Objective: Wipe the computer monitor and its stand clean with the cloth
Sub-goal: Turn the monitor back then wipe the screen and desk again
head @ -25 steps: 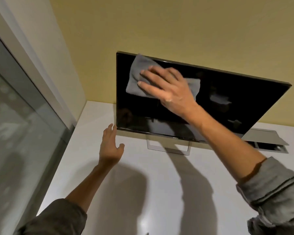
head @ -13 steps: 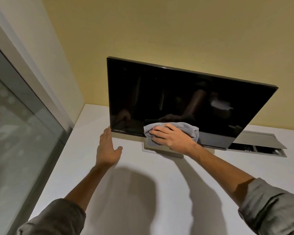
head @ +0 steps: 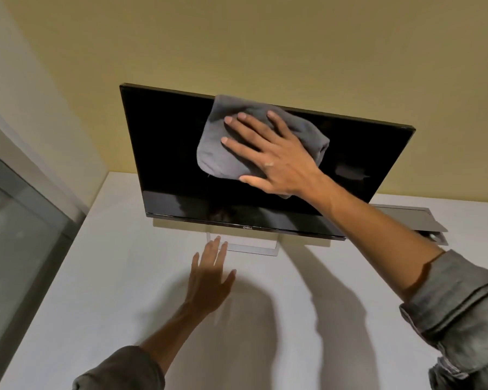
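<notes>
Yellow wall fills the top of the frame, and a white desk runs across the lower half, with a glass panel at the left edge. On the desk, at centre, stands the monitor, its dark screen tilted and its long axis running from upper left to right. Its stand shows as a pale frame just below the bottom edge.

The right hand lies flat against the upper middle of the screen, fingers spread and straight, pressing the grey cloth to the glass. The cloth bunches out to the left of and above the fingers, and its top corner reaches over the monitor's upper rim.

The left hand is at lower centre, fingers straight and loosely together, thumb out, tips just beside the stand's left corner; whether the palm rests on the desk I cannot tell.

Unwiped-looking screen stretches to both sides of the cloth, so the likely next stroke runs along the long axis. The stand sits below the cloth hand, nearer the left hand, and probably comes later.
</notes>
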`<state>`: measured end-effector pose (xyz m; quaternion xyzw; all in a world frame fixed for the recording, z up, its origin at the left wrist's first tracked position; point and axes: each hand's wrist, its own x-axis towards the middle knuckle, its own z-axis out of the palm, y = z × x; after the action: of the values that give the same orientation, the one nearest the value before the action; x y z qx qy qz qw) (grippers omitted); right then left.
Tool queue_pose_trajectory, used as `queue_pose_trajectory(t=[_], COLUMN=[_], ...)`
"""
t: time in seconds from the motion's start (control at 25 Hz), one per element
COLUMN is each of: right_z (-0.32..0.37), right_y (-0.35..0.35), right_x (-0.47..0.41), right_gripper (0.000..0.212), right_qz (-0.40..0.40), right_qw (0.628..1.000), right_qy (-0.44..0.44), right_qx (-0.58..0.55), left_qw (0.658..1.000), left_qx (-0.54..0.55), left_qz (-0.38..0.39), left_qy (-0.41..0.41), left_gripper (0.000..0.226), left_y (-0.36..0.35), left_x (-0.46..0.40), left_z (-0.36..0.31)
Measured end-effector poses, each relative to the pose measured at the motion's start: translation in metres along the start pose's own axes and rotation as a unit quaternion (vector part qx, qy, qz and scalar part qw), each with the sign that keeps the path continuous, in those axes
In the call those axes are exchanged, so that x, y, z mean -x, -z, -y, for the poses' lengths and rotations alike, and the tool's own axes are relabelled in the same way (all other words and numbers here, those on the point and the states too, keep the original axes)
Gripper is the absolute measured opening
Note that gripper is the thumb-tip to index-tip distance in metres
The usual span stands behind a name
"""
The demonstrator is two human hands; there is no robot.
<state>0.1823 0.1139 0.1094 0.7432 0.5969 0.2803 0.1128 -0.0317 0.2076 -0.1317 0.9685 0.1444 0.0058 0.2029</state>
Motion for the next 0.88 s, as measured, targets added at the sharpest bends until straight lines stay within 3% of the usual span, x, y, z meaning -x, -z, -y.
queue_pose_trajectory(t=[0.16,0.32,0.44,0.56,0.64,0.76,0.88], right_z=[0.032,0.056,0.045,0.0,-0.04,-0.071,-0.049], right_y=[-0.059,-0.099,-0.088,-0.042,-0.009,0.005,-0.025], right_x=[0.074,0.141,0.144,0.124,0.11,0.106,0.123], right_gripper=[0.056,0.077,0.068,0.039,0.034,0.053,0.058], right_qz=[-0.018,0.071,0.061,-0.097,-0.173,-0.133,-0.089], right_qw=[1.0,0.996,0.994,0.994,0.98,0.982,0.985], right_qy=[0.013,0.049,0.079,-0.001,-0.084,-0.136,-0.14], right_qx=[-0.006,-0.016,-0.033,-0.046,-0.057,0.013,0.035], left_qw=[0.998,0.997,0.999,0.998,0.998,0.998,0.998], left_qx=[-0.035,-0.049,-0.041,-0.052,-0.058,-0.058,-0.068], left_qz=[0.022,0.041,0.02,0.017,0.016,0.016,0.012], left_qy=[-0.046,-0.032,-0.025,-0.023,-0.017,-0.012,-0.011], left_gripper=[0.068,0.073,0.072,0.072,0.073,0.076,0.08], left_y=[-0.026,-0.046,-0.054,-0.054,-0.053,-0.053,-0.054], left_x=[-0.006,-0.01,-0.01,-0.01,-0.012,-0.013,-0.012], left_z=[-0.01,-0.008,-0.009,-0.01,-0.012,-0.013,-0.012])
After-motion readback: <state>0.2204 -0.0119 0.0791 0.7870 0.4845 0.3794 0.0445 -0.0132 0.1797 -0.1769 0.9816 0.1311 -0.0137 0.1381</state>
